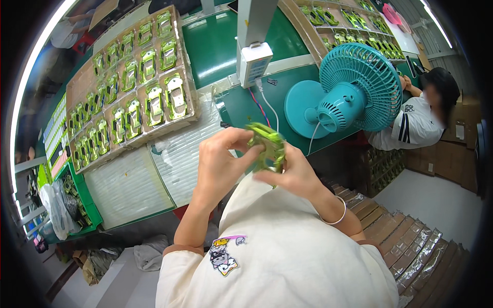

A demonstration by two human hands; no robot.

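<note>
Close in front of my body I hold a shiny lime-green part (272, 143), which looks like a toy car body shell and is blurred by motion. Its left side is pinched by my left hand (218, 156), thumb and forefinger bent against it. On its right side my right hand (298, 172) grips it with the thumb below. The underside and some fingertips are hidden. To the left, a cardboard tray (192, 97) holds rows of similar green car shells (175, 96).
A teal fan (341, 110) stands on the green table (215, 46), right of a power strip (256, 59) with cables. Another tray of green shells (354, 20) lies beyond. At left is a green crate (92, 208). A person (421, 120) sits at right, near stacked cardboard trays (405, 246).
</note>
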